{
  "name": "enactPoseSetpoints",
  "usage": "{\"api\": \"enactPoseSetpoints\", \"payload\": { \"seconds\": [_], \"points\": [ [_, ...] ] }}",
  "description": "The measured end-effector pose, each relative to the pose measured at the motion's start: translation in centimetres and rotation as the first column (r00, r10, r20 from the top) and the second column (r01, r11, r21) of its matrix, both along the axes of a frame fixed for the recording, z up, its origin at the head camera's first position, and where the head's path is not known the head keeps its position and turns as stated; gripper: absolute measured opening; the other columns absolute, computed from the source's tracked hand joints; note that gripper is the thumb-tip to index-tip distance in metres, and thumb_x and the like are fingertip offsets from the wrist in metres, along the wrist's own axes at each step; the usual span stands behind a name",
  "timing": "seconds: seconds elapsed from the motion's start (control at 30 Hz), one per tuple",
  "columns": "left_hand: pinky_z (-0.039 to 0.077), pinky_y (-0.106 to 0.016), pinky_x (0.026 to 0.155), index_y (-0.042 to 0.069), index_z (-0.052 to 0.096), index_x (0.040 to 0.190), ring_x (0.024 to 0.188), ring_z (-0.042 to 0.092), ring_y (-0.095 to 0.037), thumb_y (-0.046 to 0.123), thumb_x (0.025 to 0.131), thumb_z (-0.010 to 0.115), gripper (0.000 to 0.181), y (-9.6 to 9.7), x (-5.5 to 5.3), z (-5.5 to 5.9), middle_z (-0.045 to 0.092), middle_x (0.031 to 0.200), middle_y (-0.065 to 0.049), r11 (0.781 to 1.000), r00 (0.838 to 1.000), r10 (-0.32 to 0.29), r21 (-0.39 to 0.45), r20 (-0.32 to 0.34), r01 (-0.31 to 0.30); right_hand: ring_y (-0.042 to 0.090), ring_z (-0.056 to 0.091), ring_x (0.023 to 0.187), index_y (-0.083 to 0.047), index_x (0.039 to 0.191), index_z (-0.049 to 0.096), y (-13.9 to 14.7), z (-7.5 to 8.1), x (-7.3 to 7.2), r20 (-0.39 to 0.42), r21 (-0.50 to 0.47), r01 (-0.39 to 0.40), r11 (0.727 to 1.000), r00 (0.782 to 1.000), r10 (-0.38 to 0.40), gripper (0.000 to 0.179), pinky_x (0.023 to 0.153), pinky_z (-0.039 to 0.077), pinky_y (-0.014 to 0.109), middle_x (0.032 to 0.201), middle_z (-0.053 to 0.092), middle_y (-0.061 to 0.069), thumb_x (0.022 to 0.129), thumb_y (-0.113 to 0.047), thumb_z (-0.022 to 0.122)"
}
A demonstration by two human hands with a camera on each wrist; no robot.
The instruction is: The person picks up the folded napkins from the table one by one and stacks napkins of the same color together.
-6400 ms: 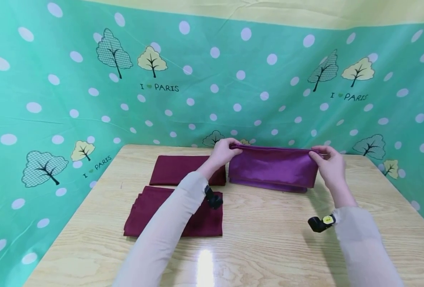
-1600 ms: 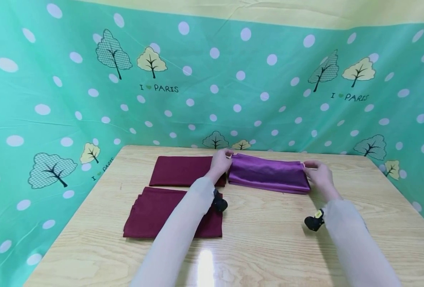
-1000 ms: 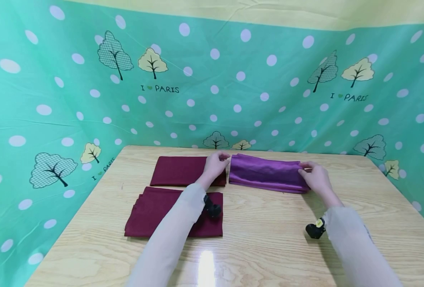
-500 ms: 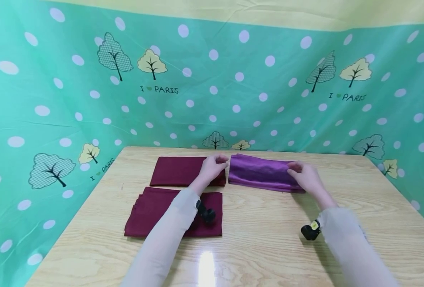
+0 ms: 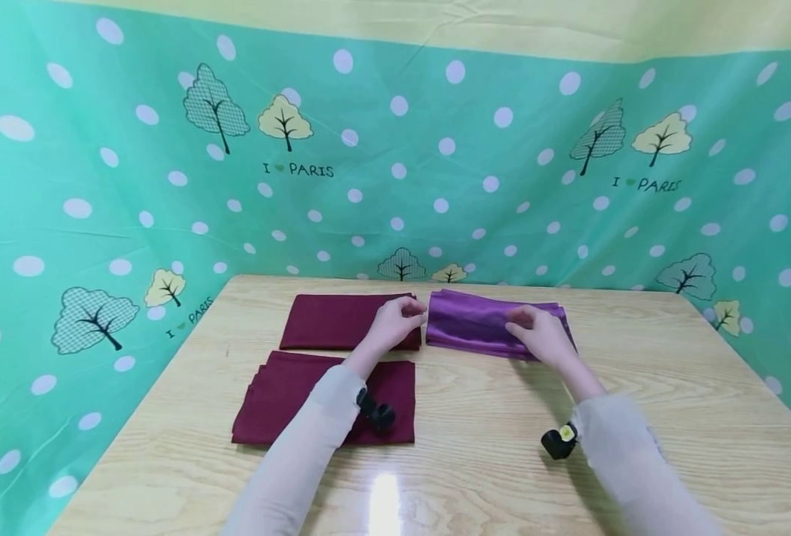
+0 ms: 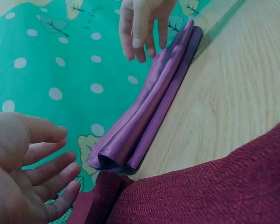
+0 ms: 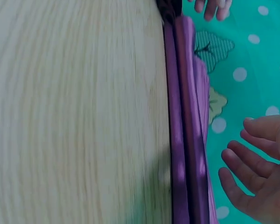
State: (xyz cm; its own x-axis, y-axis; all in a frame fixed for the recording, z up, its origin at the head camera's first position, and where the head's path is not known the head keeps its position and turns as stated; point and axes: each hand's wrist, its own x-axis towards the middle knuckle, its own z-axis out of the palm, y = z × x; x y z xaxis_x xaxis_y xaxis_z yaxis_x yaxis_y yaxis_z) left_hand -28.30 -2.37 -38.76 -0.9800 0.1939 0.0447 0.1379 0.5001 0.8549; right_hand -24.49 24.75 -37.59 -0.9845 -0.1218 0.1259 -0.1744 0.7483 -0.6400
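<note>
A shiny purple cloth (image 5: 469,321), folded into a long strip, lies at the back of the table, right of centre. My right hand (image 5: 541,333) hovers over its right half, fingers relaxed and holding nothing; the right wrist view shows the hand (image 7: 259,168) apart from the folded layers (image 7: 182,116). Above the right end of a folded maroon cloth (image 5: 331,320) is my left hand (image 5: 391,324). In the left wrist view that hand (image 6: 35,168) has loosely bent fingers with nothing between them. A second folded maroon cloth (image 5: 288,394) lies nearer, partly behind my left forearm.
The wooden table (image 5: 475,461) extends in front of the cloths and to their right. A green dotted curtain (image 5: 395,149) with printed trees hangs along the back and sides.
Earlier both hands held the purple cloth up by its top edge; now it lies flat, released. The right hand has since moved left over it, and the left hand has drawn back slightly left.
</note>
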Motion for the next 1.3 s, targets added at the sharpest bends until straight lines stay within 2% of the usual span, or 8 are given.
{"api": "enactPoseSetpoints", "payload": {
  "seconds": [0.23, 0.4, 0.53, 0.8, 1.0, 1.3],
  "points": [
    [0.047, -0.032, 0.082, 0.014, 0.066, 0.103, 0.095, 0.058, -0.016, 0.022, 0.085, 0.064, 0.02, -0.6, 1.0, 0.2, 0.065, 0.103, -0.001, 1.0, 1.0, -0.003, 0.009, -0.001, 0.003, 0.033, 0.057, 0.102, 0.001, 0.115, 0.057, -1.8, 0.0, 0.5, 0.0, -0.031, -0.026, 0.999, 1.0, 0.026, 0.031, 0.086, 0.045, 0.045, 0.112, 0.061, 0.018, 0.09, -0.016, 0.056],
    [0.046, -0.034, 0.082, 0.011, 0.065, 0.103, 0.095, 0.058, -0.018, 0.019, 0.085, 0.063, 0.02, -1.0, 1.4, 0.2, 0.065, 0.101, -0.002, 1.0, 1.0, -0.01, 0.026, 0.004, 0.01, 0.031, 0.059, 0.098, 0.0, 0.114, 0.058, -2.6, -0.2, 0.8, -0.019, -0.034, -0.032, 0.999, 0.999, 0.031, 0.029, 0.083, 0.047, 0.043, 0.109, 0.062, 0.017, 0.089, -0.016, 0.057],
    [0.046, -0.033, 0.081, 0.012, 0.065, 0.102, 0.093, 0.058, -0.016, 0.02, 0.085, 0.063, 0.019, -1.3, 1.7, -0.1, 0.065, 0.099, -0.001, 1.0, 1.0, -0.02, -0.004, 0.001, 0.02, 0.029, 0.059, 0.097, -0.001, 0.113, 0.059, -3.3, -0.3, 1.0, -0.021, -0.043, -0.038, 0.998, 0.999, 0.037, 0.029, 0.082, 0.048, 0.042, 0.109, 0.063, 0.016, 0.088, -0.016, 0.058],
    [0.047, -0.033, 0.078, 0.013, 0.065, 0.1, 0.09, 0.058, -0.016, 0.019, 0.084, 0.063, 0.017, -2.2, 2.5, -0.5, 0.065, 0.097, -0.001, 0.998, 0.999, -0.026, -0.059, -0.041, 0.024, 0.022, 0.061, 0.089, -0.004, 0.113, 0.06, -5.3, -0.6, 1.5, 0.02, -0.091, -0.063, 0.994, 0.998, 0.065, 0.028, 0.075, 0.049, 0.035, 0.105, 0.064, 0.011, 0.088, -0.017, 0.059],
    [0.047, -0.029, 0.07, 0.014, 0.065, 0.1, 0.085, 0.058, -0.015, 0.018, 0.085, 0.063, 0.016, -3.0, 3.0, -0.8, 0.065, 0.096, 0.0, 0.997, 0.998, -0.023, -0.081, -0.06, 0.019, 0.018, 0.06, 0.083, -0.007, 0.112, 0.061, -6.7, -0.9, 1.7, 0.074, -0.155, -0.093, 0.984, 0.992, 0.105, 0.028, 0.071, 0.048, 0.031, 0.097, 0.066, 0.006, 0.088, -0.019, 0.06],
    [0.047, -0.03, 0.07, 0.011, 0.065, 0.099, 0.082, 0.058, -0.015, 0.014, 0.083, 0.064, 0.016, -4.2, 3.7, -0.9, 0.064, 0.095, -0.001, 0.996, 0.994, 0.003, -0.093, -0.111, -0.013, 0.017, 0.06, 0.08, -0.005, 0.107, 0.063, -8.7, -1.2, 2.1, 0.097, -0.199, -0.162, 0.967, 0.978, 0.184, 0.023, 0.072, 0.048, 0.029, 0.091, 0.065, 0.004, 0.086, -0.015, 0.061]
  ]
}}
